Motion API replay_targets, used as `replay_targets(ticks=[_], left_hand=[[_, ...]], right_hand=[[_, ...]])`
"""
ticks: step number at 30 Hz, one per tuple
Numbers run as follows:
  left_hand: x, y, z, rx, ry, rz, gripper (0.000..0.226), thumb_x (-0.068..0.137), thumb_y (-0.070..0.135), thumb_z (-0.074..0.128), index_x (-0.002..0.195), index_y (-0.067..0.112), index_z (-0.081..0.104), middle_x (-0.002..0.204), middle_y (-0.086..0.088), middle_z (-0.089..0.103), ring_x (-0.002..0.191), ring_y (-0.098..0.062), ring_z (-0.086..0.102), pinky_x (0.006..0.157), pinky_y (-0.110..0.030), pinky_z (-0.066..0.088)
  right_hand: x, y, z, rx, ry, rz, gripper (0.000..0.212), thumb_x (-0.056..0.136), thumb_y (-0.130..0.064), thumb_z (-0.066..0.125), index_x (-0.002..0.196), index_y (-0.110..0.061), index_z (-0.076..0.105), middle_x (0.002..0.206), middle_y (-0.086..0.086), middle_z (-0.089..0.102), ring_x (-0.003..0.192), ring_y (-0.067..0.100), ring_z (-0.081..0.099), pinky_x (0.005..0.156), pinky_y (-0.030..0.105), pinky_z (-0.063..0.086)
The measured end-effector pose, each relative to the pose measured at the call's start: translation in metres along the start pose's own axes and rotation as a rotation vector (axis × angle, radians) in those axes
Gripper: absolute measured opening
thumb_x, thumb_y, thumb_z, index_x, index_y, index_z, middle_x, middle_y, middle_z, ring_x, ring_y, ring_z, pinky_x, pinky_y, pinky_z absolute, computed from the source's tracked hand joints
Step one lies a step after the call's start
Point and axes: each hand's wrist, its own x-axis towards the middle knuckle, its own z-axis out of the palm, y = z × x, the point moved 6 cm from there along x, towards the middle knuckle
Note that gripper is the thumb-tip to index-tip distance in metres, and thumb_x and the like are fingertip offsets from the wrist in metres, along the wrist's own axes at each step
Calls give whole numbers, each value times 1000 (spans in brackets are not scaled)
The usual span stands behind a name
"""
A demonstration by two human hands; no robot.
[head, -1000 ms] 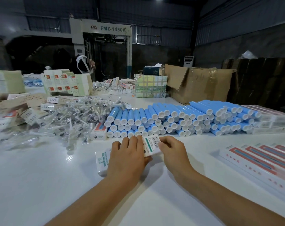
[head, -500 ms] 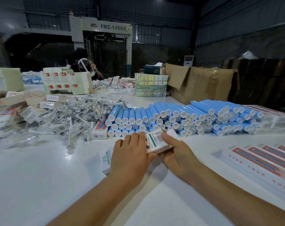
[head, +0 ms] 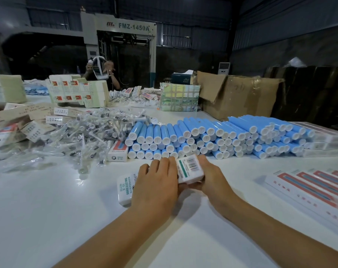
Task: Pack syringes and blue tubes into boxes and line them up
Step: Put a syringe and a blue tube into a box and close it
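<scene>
The left hand point(head: 155, 183) lies over a white box point(head: 189, 168), its fingers point(head: 165, 165) curled across the top. The right hand point(head: 210, 177) cups the barcode end, fingers underneath and mostly hidden. The box sits tilted just above the worktop point(head: 48, 209). Just beyond the fingers lie stacked blue tubes point(head: 212, 136); further left, a heap of wrapped syringes point(head: 83, 136). Finished boxes point(head: 315, 188) line up to the right.
</scene>
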Motion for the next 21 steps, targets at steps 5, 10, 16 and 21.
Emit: replay_targets(ticks=[5, 10, 16, 21], left_hand=[[2, -5, 2, 19, 39, -12, 69, 94, 60, 27, 145, 14, 17, 136, 0, 36, 119, -19, 37, 95, -31, 28], [-1, -4, -7, -2, 52, -12, 71, 89, 58, 43, 140, 8, 38, 127, -4, 51, 110, -22, 50, 89, -34, 38], [-2, -2, -7, 77, 19, 10, 74, 86, 57, 53, 137, 5, 43, 121, -7, 55, 104, -23, 54, 86, -36, 42], [-2, 4, -11, 97, 170, 75, 70, 59, 49, 83, 104, -2, 68, 83, -11, 66, 68, -26, 62, 57, -35, 49]], right_hand=[[6, -1, -4, 211, -7, 55, 27, 100, -14, 40, 102, -8, 66, 91, 11, 74, 85, 21, 72, 63, 28, 57], [8, -3, -9, 186, 32, 27, 29, 97, -7, 38, 110, -9, 64, 93, 9, 74, 85, 20, 72, 61, 28, 56], [8, 2, -11, 126, 97, 41, 31, 96, -12, 39, 104, -15, 69, 91, 7, 75, 87, 22, 71, 69, 39, 59], [4, 5, -4, 14, 62, -16, 37, 99, -9, 34, 100, -37, 59, 79, -10, 74, 77, 7, 70, 62, 24, 56]])
